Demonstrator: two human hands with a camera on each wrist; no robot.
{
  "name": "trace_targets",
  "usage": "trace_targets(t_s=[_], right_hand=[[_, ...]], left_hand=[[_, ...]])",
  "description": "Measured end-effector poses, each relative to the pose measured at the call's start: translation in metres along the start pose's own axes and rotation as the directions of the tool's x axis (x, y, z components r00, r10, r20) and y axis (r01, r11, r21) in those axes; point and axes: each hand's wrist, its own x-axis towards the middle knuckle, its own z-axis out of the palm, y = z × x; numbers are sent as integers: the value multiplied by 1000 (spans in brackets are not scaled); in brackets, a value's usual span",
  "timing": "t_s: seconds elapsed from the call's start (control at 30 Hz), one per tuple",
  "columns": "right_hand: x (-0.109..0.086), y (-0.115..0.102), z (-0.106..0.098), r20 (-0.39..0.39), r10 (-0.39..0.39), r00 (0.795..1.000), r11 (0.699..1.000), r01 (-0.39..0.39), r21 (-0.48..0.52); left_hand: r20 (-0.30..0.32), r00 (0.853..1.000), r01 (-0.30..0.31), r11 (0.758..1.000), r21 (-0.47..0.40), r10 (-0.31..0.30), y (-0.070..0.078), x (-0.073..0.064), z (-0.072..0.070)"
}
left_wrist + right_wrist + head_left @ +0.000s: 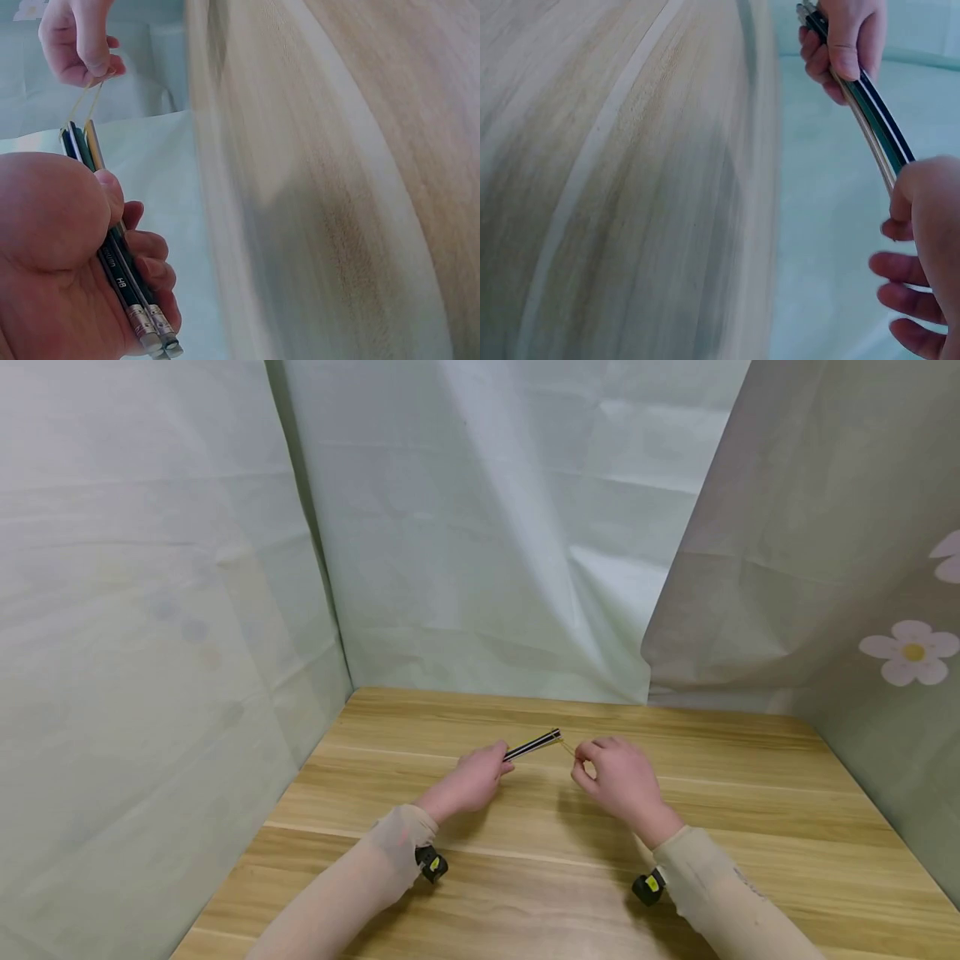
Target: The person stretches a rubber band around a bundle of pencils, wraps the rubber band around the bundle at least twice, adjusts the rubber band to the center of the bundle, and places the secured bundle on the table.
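Observation:
A bundle of pencils (533, 745) is gripped in my left hand (474, 778), above the table. In the left wrist view the pencils (118, 262) are dark with silver ferrules and erasers toward the wrist, and one bears the letters HB. My right hand (619, 777) pinches a thin yellowish rubber band (568, 748) between thumb and forefinger. The band (91, 101) is stretched from the far ends of the pencils to those fingertips. From the right wrist, the pencils (877, 120) run between both hands, and the right hand (937, 232) hides their near ends.
Below both hands lies a wood-grain table (480, 877). Pale cloth sheets (480, 527) hang behind it and at both sides, the right one printed with white flowers (911, 652). A small black camera is strapped at each wrist.

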Motion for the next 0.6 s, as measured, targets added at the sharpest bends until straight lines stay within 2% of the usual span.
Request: trace_targets(t_s=[0.1, 0.2, 0.43, 0.5, 0.6], right_hand=[[0, -2, -2, -38, 7, 999, 999, -9, -53], [1, -4, -5, -37, 46, 998, 995, -49, -92], [2, -3, -4, 47, 159, 986, 976, -150, -158], [3, -2, -2, 83, 154, 985, 979, -141, -150], [3, -3, 0, 155, 103, 982, 990, -87, -107]], left_hand=[[1, 1000, 3, 1000, 0, -3, 0, -1, 0], [0, 1000, 4, 1000, 7, -4, 1, -1, -2], [3, 999, -33, 999, 29, 33, 5, 0, 0], [-2, 999, -40, 999, 26, 40, 6, 1, 0], [-16, 999, -46, 999, 11, 46, 7, 1, -1]])
